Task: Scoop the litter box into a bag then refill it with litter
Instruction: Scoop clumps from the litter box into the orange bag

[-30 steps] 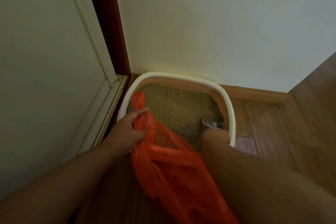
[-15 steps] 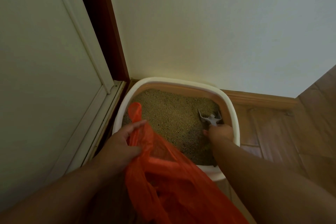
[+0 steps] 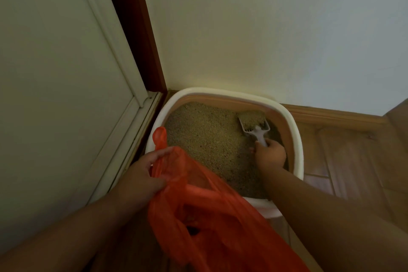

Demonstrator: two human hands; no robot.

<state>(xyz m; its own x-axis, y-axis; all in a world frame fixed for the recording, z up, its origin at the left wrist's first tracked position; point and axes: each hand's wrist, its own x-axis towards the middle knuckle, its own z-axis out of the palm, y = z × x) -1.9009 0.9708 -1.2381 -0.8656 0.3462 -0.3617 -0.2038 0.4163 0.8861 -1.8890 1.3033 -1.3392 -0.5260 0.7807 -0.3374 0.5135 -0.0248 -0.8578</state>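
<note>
Dim, warm yellowish light, brighter on wall [image 3: 265,28] toward 1 o'clock. Soft grain everywhere, deep shadow at 6 o'clock, wide-angle bending at edges.

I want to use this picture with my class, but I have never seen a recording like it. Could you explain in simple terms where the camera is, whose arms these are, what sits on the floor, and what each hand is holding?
There is no machine here. The one picture comes from a wide-angle camera worn on a person's head, looking forward and down, so the two arms are the wearer's own.

On the wooden floor, in the corner between a wall and a door frame, stands a white litter box filled with sandy litter.

The left hand pinches the edge of an orange plastic bag, which hangs over the near side of the box. The right hand has its grip round the handle of a small white scoop. The scoop sits in the far right corner of the box with litter in it.
</note>
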